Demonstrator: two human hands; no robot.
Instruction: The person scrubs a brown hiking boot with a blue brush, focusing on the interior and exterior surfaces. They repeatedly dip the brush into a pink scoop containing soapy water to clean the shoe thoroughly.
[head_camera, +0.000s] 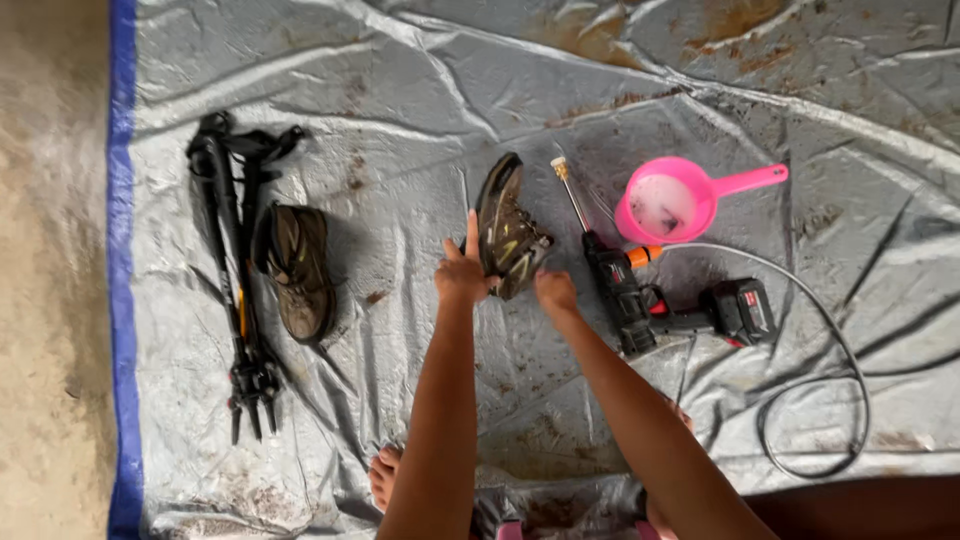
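Observation:
My left hand (460, 272) grips a muddy brown hiking boot (506, 224) by its ankle end, index finger stretched up along its side. My right hand (555, 292) touches the boot's lower edge from the right. The boot is tipped on its side above a grey tarp (420, 120). A second brown boot (298, 268) lies flat on the tarp to the left, well away from both hands.
Black folded trekking poles (232, 280) lie beside the left boot. Right of my hands rest a black cordless spray gun (640, 295) with a brass lance, its white hose (830, 380) looping away, and a pink scoop (672, 200). My bare foot (384, 476) shows below. The tarp's blue edge (122, 270) borders sandy ground.

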